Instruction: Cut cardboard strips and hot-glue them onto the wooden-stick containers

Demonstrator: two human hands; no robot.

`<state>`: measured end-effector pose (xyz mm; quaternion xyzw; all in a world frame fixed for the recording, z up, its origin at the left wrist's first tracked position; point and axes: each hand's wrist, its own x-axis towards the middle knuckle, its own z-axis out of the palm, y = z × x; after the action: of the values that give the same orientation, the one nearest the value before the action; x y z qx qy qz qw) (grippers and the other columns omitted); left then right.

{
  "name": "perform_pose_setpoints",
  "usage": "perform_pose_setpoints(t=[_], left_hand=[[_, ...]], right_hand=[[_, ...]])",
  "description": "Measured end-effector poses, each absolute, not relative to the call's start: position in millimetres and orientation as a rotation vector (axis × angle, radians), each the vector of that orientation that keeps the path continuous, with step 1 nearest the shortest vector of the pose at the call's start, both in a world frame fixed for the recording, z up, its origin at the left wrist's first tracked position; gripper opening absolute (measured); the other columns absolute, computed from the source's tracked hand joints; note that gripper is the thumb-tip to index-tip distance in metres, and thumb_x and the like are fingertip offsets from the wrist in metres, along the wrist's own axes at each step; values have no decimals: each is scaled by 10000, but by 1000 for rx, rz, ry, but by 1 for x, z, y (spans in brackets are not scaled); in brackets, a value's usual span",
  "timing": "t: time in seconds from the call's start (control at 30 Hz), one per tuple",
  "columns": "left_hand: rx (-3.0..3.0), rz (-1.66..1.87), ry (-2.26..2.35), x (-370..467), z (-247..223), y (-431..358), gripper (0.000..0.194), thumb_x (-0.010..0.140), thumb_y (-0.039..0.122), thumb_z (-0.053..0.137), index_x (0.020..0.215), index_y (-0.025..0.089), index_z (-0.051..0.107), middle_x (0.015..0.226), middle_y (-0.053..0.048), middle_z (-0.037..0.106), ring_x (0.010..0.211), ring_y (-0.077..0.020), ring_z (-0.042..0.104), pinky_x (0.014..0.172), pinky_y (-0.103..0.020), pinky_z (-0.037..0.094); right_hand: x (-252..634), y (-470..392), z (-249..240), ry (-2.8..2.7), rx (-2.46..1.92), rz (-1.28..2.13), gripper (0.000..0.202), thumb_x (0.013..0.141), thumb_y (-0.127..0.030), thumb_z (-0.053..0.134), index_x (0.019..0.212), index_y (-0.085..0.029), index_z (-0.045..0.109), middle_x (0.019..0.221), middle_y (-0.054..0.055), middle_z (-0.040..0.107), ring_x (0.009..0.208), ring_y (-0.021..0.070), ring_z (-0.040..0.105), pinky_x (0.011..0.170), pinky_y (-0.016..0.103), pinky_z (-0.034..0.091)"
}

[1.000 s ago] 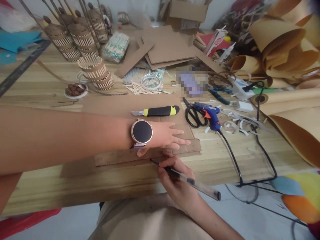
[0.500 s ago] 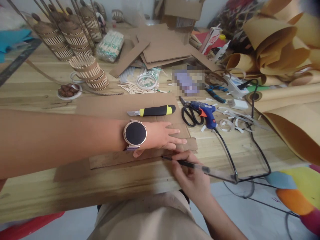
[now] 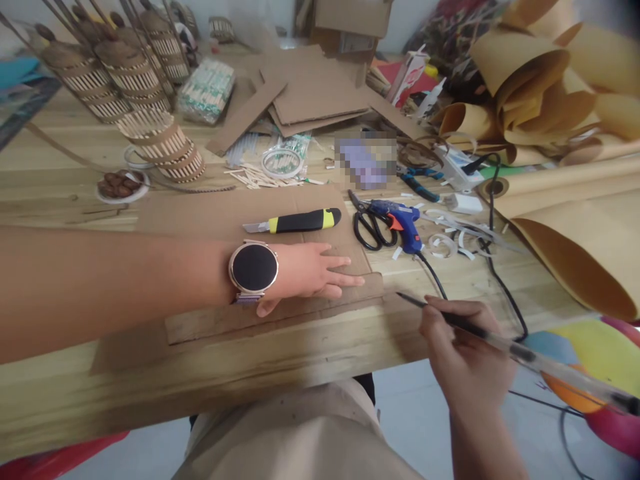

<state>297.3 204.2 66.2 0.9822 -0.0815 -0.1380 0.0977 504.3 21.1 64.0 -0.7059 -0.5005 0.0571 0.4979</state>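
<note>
My left hand [image 3: 310, 272], with a round watch [image 3: 254, 267] at the wrist, lies flat with fingers spread. It presses on a cardboard strip [image 3: 210, 328] along the near edge of a larger cardboard sheet [image 3: 185, 210]. My right hand [image 3: 470, 353] grips a pen [image 3: 520, 353], dark at the tip end with a clear barrel. The pen tip hangs just right of the strip's right end, apart from the cardboard. Beyond my left hand, a black and yellow utility knife [image 3: 300, 221] rests on the sheet with its blade out to the left.
Black-handled scissors [image 3: 373, 227] and a blue glue gun [image 3: 407, 223] lie right of the sheet, its cord running nearby. Stick cylinders [image 3: 163, 143], a bowl of brown pieces [image 3: 123, 187] and cardboard pieces [image 3: 320, 93] stand behind. Brown paper rolls [image 3: 565, 213] fill the right side.
My right hand has moved right with the pen, whose tip has left the strip's near edge. My left hand stays flat on the cardboard. The whole view has shifted slightly.
</note>
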Motion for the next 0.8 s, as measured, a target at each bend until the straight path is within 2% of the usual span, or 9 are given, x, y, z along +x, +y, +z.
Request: perform_pose_setpoints(t=[0.1, 0.13, 0.27, 0.4, 0.57, 0.73, 0.8], left_hand=[[2903, -516, -170, 299, 69, 203, 1008, 269, 191, 904, 1240, 345, 679, 1669, 73, 259, 1545, -392, 197, 1219, -504, 309], [2895, -554, -145, 300, 70, 203, 1008, 269, 191, 905, 1238, 353, 678, 1673, 93, 236, 1553, -385, 169, 1227, -494, 296], [2885, -634, -144, 301, 76, 201, 1058, 249, 245, 926, 1269, 332, 659, 1697, 81, 142, 1561, -394, 109, 1235, -507, 271], [2902, -667, -140, 302, 82, 199, 1035, 221, 234, 938, 1217, 328, 672, 1697, 77, 157, 1560, -390, 112, 1228, -485, 284], [2975, -689, -192, 303, 83, 198, 1068, 213, 281, 944, 1242, 306, 658, 1700, 54, 155, 1554, -402, 132, 1198, -509, 334], [2913, -518, -139, 301, 79, 198, 921, 217, 228, 926, 1107, 334, 713, 1671, 68, 262, 1527, -411, 230, 1154, -485, 399], [2893, -566, -112, 302, 78, 199, 921, 239, 217, 915, 1129, 330, 705, 1676, 83, 233, 1540, -404, 193, 1166, -476, 387]], right_hand=[[481, 20, 65, -1361, -1561, 289, 26, 839, -231, 670, 815, -236, 664, 760, 40, 707, 886, 250, 733, 692, 328, 568], [471, 21, 65, -1421, -1518, 341, 46, 849, -214, 655, 813, -243, 659, 740, 30, 702, 899, 247, 736, 707, 326, 572], [432, 25, 63, -1599, -1375, 592, 90, 868, -176, 598, 832, -253, 626, 757, 12, 702, 811, 197, 723, 680, 292, 564], [408, 29, 59, -1727, -1285, 743, 103, 873, -155, 566, 857, -250, 601, 765, 6, 683, 760, 180, 677, 667, 295, 539], [397, 33, 61, -1739, -1245, 800, 110, 878, -138, 552, 876, -245, 579, 798, 10, 684, 803, 183, 665, 697, 302, 528], [392, 35, 61, -1737, -1222, 844, 132, 866, -117, 542, 868, -246, 571, 781, -4, 680, 735, 165, 638, 708, 305, 523], [395, 36, 58, -1724, -1244, 816, 120, 859, -128, 555, 859, -246, 578, 755, -11, 668, 721, 165, 635, 710, 306, 523]])
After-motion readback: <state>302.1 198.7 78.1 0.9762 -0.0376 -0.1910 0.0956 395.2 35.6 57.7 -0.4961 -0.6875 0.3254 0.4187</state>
